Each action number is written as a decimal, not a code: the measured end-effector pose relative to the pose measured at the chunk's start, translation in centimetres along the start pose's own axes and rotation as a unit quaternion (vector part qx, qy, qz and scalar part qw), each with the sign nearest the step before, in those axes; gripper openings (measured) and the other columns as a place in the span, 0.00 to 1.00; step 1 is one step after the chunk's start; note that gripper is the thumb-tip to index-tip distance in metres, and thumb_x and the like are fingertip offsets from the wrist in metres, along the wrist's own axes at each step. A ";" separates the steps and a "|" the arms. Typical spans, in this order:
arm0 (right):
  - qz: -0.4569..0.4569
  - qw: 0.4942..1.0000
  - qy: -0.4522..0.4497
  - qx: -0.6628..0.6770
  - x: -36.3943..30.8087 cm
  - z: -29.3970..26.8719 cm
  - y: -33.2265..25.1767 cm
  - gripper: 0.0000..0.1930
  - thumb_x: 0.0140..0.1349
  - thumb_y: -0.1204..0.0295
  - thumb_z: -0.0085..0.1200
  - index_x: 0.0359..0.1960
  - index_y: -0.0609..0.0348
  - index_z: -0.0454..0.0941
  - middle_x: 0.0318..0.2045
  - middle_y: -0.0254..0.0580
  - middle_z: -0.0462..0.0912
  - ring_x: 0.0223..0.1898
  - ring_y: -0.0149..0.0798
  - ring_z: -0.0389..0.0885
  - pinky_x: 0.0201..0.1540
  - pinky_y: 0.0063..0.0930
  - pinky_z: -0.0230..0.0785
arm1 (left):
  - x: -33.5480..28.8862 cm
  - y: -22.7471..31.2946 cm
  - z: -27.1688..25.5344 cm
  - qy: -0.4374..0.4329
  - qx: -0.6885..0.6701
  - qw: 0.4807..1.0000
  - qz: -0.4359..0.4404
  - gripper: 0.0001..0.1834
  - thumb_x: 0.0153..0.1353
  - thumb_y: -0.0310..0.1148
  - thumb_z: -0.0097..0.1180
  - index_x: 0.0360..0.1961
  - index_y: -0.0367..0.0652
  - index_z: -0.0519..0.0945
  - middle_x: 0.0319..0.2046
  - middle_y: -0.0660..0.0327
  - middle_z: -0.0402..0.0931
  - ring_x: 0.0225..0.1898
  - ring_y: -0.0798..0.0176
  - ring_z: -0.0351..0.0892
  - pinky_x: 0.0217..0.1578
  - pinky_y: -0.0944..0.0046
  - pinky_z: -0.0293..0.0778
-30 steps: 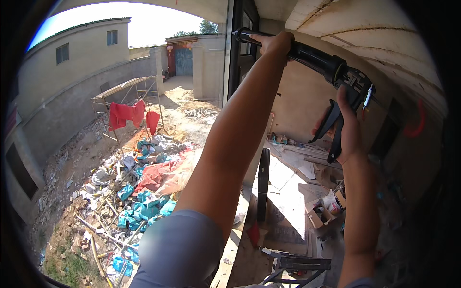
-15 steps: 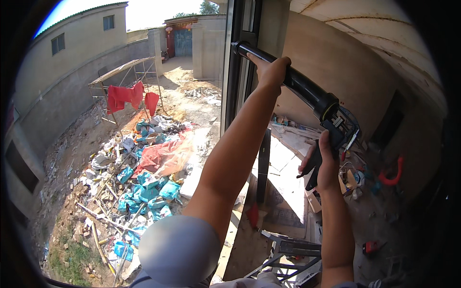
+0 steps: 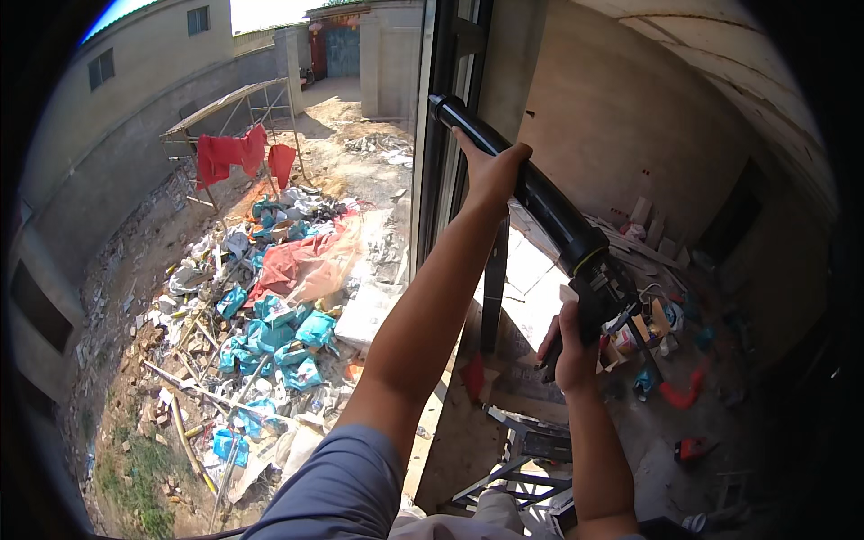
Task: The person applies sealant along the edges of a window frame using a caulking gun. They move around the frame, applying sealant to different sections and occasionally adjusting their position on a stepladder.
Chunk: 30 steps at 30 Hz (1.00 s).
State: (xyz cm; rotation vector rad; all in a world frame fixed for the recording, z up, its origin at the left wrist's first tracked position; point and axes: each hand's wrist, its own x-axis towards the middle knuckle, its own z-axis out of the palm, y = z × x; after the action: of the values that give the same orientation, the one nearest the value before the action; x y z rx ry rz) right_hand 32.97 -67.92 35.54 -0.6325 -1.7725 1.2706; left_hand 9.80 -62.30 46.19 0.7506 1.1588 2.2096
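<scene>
A long black caulking gun [image 3: 551, 209] slants across the view, its nozzle end up and to the left against the dark window frame [image 3: 441, 171]. Under the middle of its barrel, my left hand [image 3: 490, 178] is wrapped with the thumb stretched along the tube. My right hand [image 3: 573, 349] is closed round the handle and trigger at the lower rear end. The nozzle's very tip is hard to make out against the frame, so I cannot tell whether it touches.
Below me stands a black stepladder [image 3: 535, 441]. Outside, left of the frame, lies a rubble heap with turquoise bags [image 3: 279, 337] and red cloth [image 3: 232, 155] on a rack. Indoors on the right are cardboard boxes [image 3: 621, 342], a red tool [image 3: 691, 450] and an orange-red curved thing [image 3: 684, 389].
The caulking gun's nozzle has slid a little down along the frame. My right hand has moved left and down with the handle, steepening the barrel. A grey round blur at the bottom is gone.
</scene>
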 end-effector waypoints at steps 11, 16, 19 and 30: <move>-0.025 0.996 -0.057 0.067 -1.2 -0.7 7.4 0.27 0.74 0.44 0.45 0.41 0.60 0.73 0.28 0.41 0.82 0.30 0.35 0.81 0.37 0.29 0.72 | -0.8 -4.2 -1.8 -0.008 -0.060 0.998 0.029 0.68 0.50 0.24 0.63 0.77 0.45 0.22 0.37 0.48 0.73 0.25 0.58 0.78 0.25 0.61 0.78; -0.069 0.982 -0.112 0.132 -0.8 0.3 6.8 0.32 0.72 0.42 0.47 0.53 0.63 0.74 0.49 0.48 0.83 0.55 0.43 0.80 0.62 0.41 0.68 | -0.5 -5.0 -2.4 -0.010 -0.055 0.998 0.036 0.68 0.50 0.24 0.64 0.77 0.45 0.22 0.38 0.48 0.73 0.25 0.58 0.78 0.26 0.61 0.78; -0.074 0.988 -0.093 0.096 -1.5 0.8 7.6 0.33 0.73 0.39 0.40 0.49 0.64 0.74 0.44 0.48 0.82 0.52 0.45 0.81 0.61 0.43 0.69 | -0.9 -5.7 -2.9 -0.013 -0.062 0.997 0.033 0.68 0.50 0.24 0.64 0.77 0.45 0.22 0.37 0.49 0.73 0.26 0.58 0.78 0.26 0.61 0.78; -0.025 0.992 -0.054 0.109 -4.1 1.9 12.6 0.30 0.70 0.41 0.50 0.44 0.63 0.74 0.39 0.48 0.82 0.47 0.45 0.83 0.57 0.43 0.72 | -2.4 -10.8 -5.8 -0.003 -0.015 1.000 0.014 0.67 0.49 0.25 0.66 0.78 0.46 0.27 0.41 0.50 0.71 0.30 0.58 0.78 0.30 0.61 0.80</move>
State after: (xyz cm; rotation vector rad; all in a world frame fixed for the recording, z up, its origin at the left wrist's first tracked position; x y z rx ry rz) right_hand 32.57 -67.63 22.13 -0.4006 -1.6928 1.4637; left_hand 9.66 -61.78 33.69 0.7641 1.1173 2.2408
